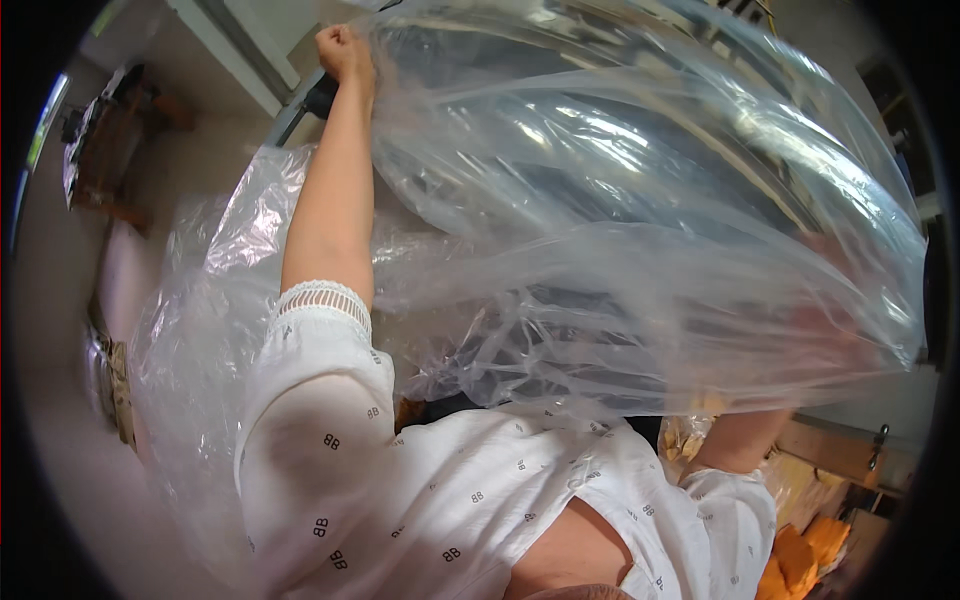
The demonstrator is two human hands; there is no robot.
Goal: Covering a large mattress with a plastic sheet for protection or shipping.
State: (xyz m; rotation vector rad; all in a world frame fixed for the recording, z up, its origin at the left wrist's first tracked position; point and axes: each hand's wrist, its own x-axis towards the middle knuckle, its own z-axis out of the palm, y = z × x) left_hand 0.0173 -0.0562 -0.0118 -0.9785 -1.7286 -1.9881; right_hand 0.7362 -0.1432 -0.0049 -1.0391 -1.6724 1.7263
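Observation:
A big sheet or bag of clear plastic film (600, 190) billows across the view, glossy and wrinkled; whether it is a bag or a loose sheet I cannot tell. My left arm reaches far forward, and my left hand (346, 54) is closed in a fist at the film's upper left edge, gripping it. My right arm passes behind or inside the film at the right. Through the plastic my right hand (832, 262) is only a reddish blur, so its fingers cannot be made out. More crumpled film (200, 330) hangs to the left of my left arm.
A dark-edged panel or frame (290, 118) stands beyond my left forearm. Some brown and dark items (130, 150) lie at the far left. Orange cloth or bags (805, 555) and a wooden surface (830, 440) with a small dark handle are at the lower right.

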